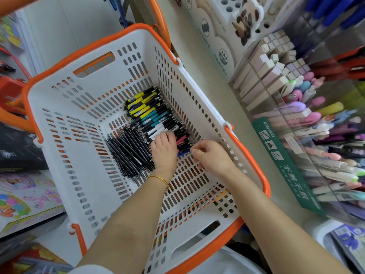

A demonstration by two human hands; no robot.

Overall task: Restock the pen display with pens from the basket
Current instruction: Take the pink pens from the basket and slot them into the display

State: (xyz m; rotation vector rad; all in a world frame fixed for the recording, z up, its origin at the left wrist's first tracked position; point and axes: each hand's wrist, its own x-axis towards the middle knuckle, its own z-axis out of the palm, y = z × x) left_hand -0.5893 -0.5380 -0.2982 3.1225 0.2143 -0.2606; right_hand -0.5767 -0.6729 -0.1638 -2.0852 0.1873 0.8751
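Observation:
A white basket (65, 119) with an orange rim holds a row of click pens (156, 115) in yellow, teal, white, black and pink, plus a heap of thin black pens (128, 153). My left hand (165, 150) reaches down into the row, fingers curled over the white and black pens. My right hand (212, 155) sits just right of it and pinches the end of a blue pen (183, 153). The clear pen display (324, 135) stands to the right, packed with pastel pens.
Beige square-capped pens (266, 76) fill a rack at the upper right. A panda-decorated stand (245, 18) sits behind it. Colourful boxed goods (25, 196) lie on shelves at the left. A gold bangle (160, 179) circles my left wrist.

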